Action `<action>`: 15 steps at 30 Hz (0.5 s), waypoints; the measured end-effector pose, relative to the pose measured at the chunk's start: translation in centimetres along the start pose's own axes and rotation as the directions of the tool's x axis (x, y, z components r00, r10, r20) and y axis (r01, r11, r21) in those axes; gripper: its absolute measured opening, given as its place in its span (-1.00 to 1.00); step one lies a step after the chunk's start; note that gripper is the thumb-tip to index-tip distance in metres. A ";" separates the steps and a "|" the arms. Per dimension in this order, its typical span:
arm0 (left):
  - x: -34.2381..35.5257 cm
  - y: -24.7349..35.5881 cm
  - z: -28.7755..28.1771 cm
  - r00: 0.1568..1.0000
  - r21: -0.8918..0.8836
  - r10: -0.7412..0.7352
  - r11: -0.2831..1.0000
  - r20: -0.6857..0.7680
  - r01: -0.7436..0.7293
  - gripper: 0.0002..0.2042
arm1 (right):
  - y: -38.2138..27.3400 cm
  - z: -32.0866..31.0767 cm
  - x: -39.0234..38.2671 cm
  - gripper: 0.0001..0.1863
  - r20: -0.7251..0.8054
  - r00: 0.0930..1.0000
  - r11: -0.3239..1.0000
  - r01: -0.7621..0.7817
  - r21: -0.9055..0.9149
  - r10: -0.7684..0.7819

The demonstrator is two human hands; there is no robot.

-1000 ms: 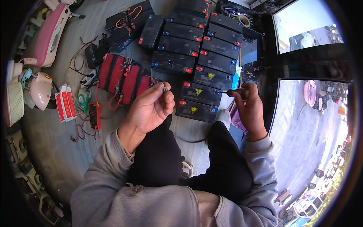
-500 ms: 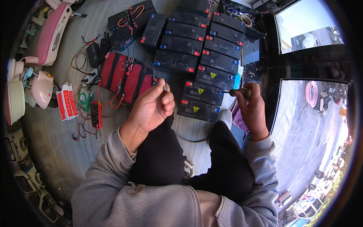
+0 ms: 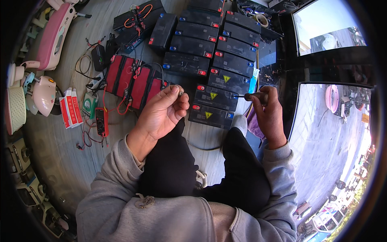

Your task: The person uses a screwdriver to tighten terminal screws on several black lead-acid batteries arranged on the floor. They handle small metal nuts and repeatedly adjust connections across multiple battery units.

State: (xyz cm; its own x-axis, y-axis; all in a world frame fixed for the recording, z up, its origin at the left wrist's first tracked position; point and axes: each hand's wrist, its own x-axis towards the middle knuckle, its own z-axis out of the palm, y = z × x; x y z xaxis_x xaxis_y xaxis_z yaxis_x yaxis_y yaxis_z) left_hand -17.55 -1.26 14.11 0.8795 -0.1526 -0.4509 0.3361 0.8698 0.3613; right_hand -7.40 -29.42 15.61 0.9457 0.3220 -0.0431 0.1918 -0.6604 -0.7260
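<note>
Between the thumb and forefinger of my left hand is a small round metal piece, possibly a screw; its exact kind is too small to make out. My right hand grips the dark handle of a screwdriver. Its thin shaft points left, the tip at or very near the blue terminal of a black battery with a yellow warning triangle. Whether the tip touches is unclear. A similar battery lies nearest me, with a red terminal at its left and a blue one at its right.
More black batteries stand in two columns beyond. Red batteries joined by cables lie left of them. Further left are a red multimeter, red-and-white boxes and a pink scooter body. A glass door borders the right.
My left hand has shifted slightly to the right and turned a little, still pinching the small metal piece. The right hand and screwdriver have barely moved.
</note>
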 end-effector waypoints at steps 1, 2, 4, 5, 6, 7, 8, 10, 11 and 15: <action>0.0 0.0 -0.1 1.000 -0.003 0.005 1.000 0.009 -0.005 -0.87 | 0.0 0.0 0.0 -0.70 0.000 1.000 1.000 0.003 -0.002 -0.003; 0.0 0.0 -0.1 1.000 0.004 0.009 1.000 0.002 -0.009 -0.87 | 0.0 0.0 -0.1 -0.70 0.001 1.000 1.000 -0.006 -0.001 0.006; 0.1 -0.1 -0.2 1.000 0.020 0.019 1.000 -0.012 -0.019 -0.88 | 0.0 0.0 -0.1 -0.70 0.002 1.000 1.000 -0.001 0.001 0.001; 0.1 -0.2 -0.2 1.000 0.017 0.017 1.000 -0.013 -0.016 -0.88 | 0.1 0.0 -0.1 -0.70 -0.001 1.000 1.000 -0.008 -0.012 0.008; 0.1 -0.2 -0.2 1.000 0.016 0.020 1.000 -0.014 -0.020 -0.88 | 0.1 0.0 -0.1 -0.70 -0.006 1.000 1.000 0.003 -0.019 -0.003; 0.1 -0.2 -0.2 1.000 0.015 0.026 1.000 -0.018 -0.026 -0.88 | 0.2 0.0 -0.1 -0.70 -0.010 1.000 0.999 0.026 -0.023 -0.026; 0.1 -0.2 -0.1 1.000 0.017 0.023 1.000 -0.017 -0.023 -0.88 | 0.3 0.0 -0.1 -0.71 -0.004 1.000 1.000 0.003 -0.015 -0.004; 0.1 -0.2 0.0 1.000 0.020 0.019 1.000 -0.019 -0.019 -0.86 | 0.3 0.0 -0.1 -0.72 0.010 1.000 1.000 -0.009 0.007 0.009; 0.0 -0.2 0.1 1.000 0.022 0.010 1.000 -0.016 -0.010 -0.86 | 0.3 0.1 -0.1 -0.73 0.008 1.000 1.000 0.020 0.016 -0.020; 0.0 -0.2 0.4 1.000 0.038 0.007 0.999 -0.002 -0.007 -0.86 | 0.2 0.2 -0.2 -0.72 0.026 0.999 0.998 0.036 0.043 -0.037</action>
State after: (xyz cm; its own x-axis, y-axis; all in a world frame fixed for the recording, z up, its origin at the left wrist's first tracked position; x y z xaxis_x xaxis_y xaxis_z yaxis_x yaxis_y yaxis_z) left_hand -17.48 -1.57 14.37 0.8812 -0.1459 -0.4496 0.3427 0.8524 0.3949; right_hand -7.59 -29.50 15.37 0.9308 0.3640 -0.0343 0.2140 -0.6186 -0.7560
